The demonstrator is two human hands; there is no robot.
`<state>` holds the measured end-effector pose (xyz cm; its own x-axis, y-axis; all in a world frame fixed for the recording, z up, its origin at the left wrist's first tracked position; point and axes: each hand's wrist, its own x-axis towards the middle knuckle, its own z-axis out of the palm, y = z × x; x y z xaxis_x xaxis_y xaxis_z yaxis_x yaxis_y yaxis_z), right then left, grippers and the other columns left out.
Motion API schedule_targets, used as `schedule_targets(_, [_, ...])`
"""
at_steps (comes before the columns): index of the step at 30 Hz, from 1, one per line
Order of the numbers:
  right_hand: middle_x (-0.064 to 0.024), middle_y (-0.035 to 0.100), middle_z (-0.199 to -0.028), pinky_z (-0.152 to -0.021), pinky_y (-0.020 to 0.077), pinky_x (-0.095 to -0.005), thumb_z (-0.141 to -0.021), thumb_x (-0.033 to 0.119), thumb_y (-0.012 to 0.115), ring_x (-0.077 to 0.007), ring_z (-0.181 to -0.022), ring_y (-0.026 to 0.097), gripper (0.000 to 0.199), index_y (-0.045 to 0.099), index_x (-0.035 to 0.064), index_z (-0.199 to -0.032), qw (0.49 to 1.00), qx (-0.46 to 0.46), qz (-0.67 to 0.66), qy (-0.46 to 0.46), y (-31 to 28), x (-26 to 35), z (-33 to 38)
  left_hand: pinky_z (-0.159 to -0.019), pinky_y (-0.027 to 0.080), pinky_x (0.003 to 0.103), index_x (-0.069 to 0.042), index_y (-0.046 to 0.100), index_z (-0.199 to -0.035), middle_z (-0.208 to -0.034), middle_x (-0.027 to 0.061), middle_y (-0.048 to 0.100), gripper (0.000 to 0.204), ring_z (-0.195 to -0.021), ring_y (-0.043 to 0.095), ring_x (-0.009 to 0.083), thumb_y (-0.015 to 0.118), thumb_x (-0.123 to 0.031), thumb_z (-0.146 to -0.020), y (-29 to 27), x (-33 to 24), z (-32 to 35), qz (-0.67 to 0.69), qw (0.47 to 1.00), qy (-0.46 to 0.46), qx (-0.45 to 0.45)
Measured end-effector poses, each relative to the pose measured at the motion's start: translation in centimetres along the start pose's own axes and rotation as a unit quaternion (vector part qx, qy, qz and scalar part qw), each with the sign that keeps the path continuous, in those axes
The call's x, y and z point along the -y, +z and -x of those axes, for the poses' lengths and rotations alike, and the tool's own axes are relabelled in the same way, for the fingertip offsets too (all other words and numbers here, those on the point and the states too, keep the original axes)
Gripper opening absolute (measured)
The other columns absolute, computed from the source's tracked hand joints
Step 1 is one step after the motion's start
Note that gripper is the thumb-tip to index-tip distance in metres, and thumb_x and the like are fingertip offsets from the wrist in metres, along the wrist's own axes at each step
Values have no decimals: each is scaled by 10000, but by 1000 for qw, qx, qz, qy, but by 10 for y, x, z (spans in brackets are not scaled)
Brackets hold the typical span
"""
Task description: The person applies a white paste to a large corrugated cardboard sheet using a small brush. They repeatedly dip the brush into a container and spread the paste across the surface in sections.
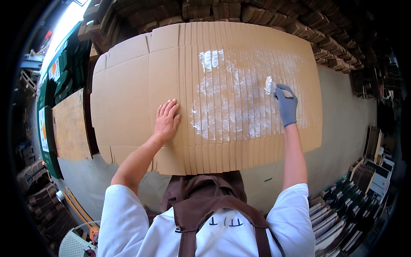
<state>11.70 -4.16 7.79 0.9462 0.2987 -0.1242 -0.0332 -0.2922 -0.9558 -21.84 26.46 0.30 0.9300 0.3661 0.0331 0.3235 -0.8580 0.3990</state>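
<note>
A stack of flat brown cardboard box blanks (128, 85) lies fanned out in front of me, their edges stepped side by side. White glue (231, 98) is smeared in streaks across the fanned strips. My right hand (286, 105), in a grey glove, grips a brush (270, 85) whose white bristles touch the cardboard at the right of the smear. My bare left hand (166, 121) rests flat on the cardboard to the left of the glue, fingers spread, pressing down.
Bundles of brown cardboard (265, 15) are piled along the far side and right. Green printed cartons (64, 68) stand at the left beside a plain cardboard sheet (70, 126). More stacked flat boxes (342, 210) lie at the lower right. Grey floor (342, 128) surrounds the blanks.
</note>
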Motion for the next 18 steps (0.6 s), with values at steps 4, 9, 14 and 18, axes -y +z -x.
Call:
schedule_targets(4, [-52,675,-950,-736,539,-262,-885,89,645,-112,-793,636,195,671,-7,-1053,999,16,-27,35,14,12,20,-1105,306,432,-89,491,-1317,-1405,71,469,416,-1329,393,283,551,-144,-910,-13,2,-9,12,1000,23,8])
schedule_targets(9, [-61,671,-945,-734,538,-259,-887,91,642,-119,-794,639,238,657,-10,-1102,999,17,4,50,27,17,36,-1030,370,394,-93,544,-1243,-1259,46,532,374,-1193,471,254,552,-83,-869,-24,10,-24,8,997,70,15])
schedule_targets(14, [-66,666,-957,-751,536,-264,-882,89,648,-122,-809,638,271,643,-11,-1134,998,12,24,64,40,27,47,-997,391,373,-93,565,-1185,-1205,46,539,335,-1139,484,252,548,-73,-851,-26,25,-34,5,994,107,37])
schedule_targets(18, [-65,663,-966,-759,534,-268,-879,89,652,-124,-814,638,275,640,-12,-1135,998,-5,25,57,44,34,53,-986,397,373,-101,573,-1161,-1183,56,550,306,-1118,500,243,547,-84,-857,-36,31,-46,31,989,120,83])
